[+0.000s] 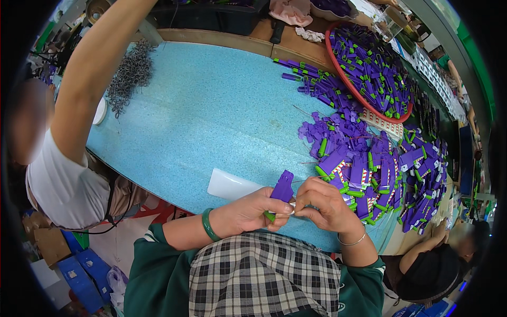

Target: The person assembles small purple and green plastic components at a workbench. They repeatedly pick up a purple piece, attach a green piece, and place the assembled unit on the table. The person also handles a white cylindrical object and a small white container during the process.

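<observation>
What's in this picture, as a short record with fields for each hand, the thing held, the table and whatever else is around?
left hand: grips a purple plastic piece with a green tip, green bangle on wrist
right hand: pinches at the same piece, thin bracelet on wrist
table: blue speckled top
white sheet: lies flat behind the hands
loose pile: purple and green parts, right of the hands
red-rimmed tray: heaped with like parts
metal rings: far left
co-worker's arm: reaches over the table

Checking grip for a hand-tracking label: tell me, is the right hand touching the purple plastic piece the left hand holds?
Cannot tell. In the head view the right hand meets the left hand just below the purple piece, but its fingertips hide any contact.
</observation>
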Demonstrator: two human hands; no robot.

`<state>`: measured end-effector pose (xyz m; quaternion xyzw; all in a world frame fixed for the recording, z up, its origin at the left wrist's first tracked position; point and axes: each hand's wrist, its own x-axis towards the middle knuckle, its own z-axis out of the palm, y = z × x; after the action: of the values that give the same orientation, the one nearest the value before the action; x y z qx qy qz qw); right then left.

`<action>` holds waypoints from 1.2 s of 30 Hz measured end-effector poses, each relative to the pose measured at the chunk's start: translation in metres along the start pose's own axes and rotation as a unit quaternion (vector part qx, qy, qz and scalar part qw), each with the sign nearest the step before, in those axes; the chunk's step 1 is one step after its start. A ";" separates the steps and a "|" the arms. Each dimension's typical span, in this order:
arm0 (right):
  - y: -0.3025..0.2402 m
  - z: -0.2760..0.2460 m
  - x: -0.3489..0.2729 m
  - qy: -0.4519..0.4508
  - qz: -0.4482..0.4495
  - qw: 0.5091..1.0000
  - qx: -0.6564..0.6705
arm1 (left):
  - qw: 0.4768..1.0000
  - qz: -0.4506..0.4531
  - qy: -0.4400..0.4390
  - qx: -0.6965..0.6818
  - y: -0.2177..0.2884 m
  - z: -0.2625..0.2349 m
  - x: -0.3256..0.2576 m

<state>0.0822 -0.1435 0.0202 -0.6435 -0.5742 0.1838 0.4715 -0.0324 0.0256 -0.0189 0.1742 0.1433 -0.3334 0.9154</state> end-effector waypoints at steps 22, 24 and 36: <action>-0.002 -0.002 -0.005 0.106 0.010 0.994 -0.035 | 0.991 0.112 0.017 0.075 0.000 0.012 -0.005; -0.002 -0.002 -0.003 0.088 -0.002 0.996 -0.029 | 0.989 0.114 0.026 0.088 0.000 0.013 -0.005; -0.002 -0.003 0.000 0.060 -0.039 0.996 -0.048 | 0.994 0.091 0.037 0.056 0.001 0.011 -0.005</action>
<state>0.0831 -0.1444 0.0233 -0.6528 -0.5776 0.0986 0.4802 -0.0343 0.0244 -0.0072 0.2499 0.1414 -0.2499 0.9247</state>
